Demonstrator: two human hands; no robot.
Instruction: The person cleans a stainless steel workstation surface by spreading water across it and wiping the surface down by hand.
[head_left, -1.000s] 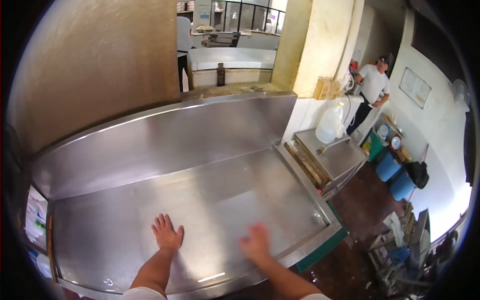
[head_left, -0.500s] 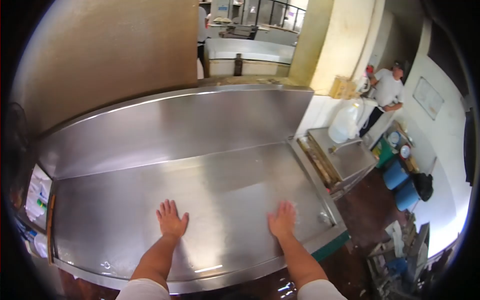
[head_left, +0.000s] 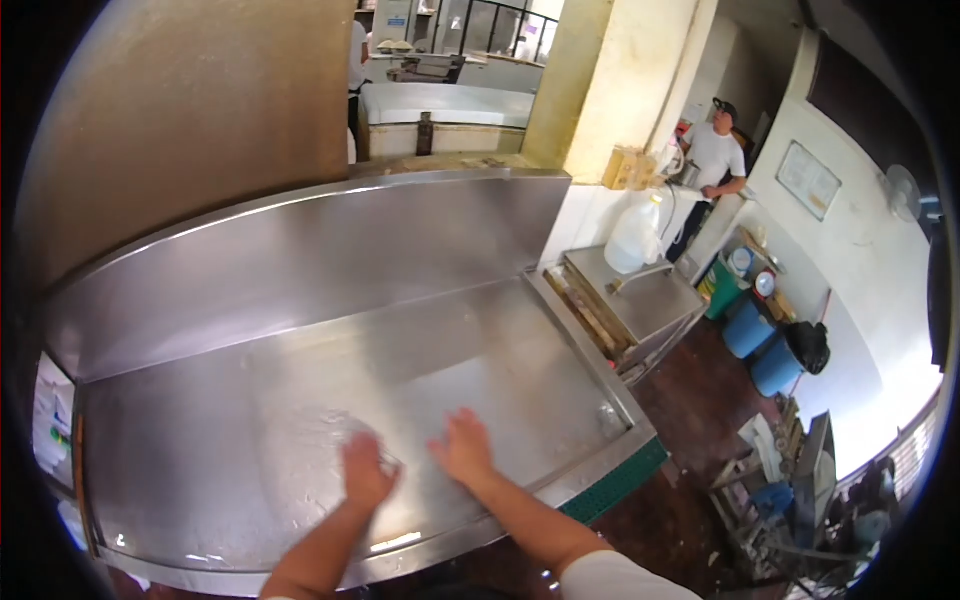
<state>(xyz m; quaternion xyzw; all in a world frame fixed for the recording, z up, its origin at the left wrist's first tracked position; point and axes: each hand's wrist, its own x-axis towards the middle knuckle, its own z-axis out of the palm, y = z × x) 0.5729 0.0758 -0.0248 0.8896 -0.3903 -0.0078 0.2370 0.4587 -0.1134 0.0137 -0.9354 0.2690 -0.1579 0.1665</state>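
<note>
A broad stainless-steel table [head_left: 180,450] with a raised rim and a tall back panel lies before me. Just over its surface, or touching it, is my left hand [head_left: 369,470]; its fingers are extended and a little blurred, and it holds nothing. Wet, shiny streaks [head_left: 325,428] show on the metal beside that hand. My right hand [head_left: 465,450] is close by on the right, palm down, bare, with its thumb apart from the stretched fingers. Whether it presses on the metal I cannot tell.
Right of the table stands a metal-lidded box [head_left: 635,300] with a translucent plastic jug [head_left: 634,238] on it. A person in a white shirt [head_left: 716,155] stands farther back. Blue bins [head_left: 750,328] and a pile of scrap [head_left: 785,490] are along the right wall.
My hands have come closer together, the right one moving left across the table. Wet streaks now show near the left hand. The view has turned to the right.
</note>
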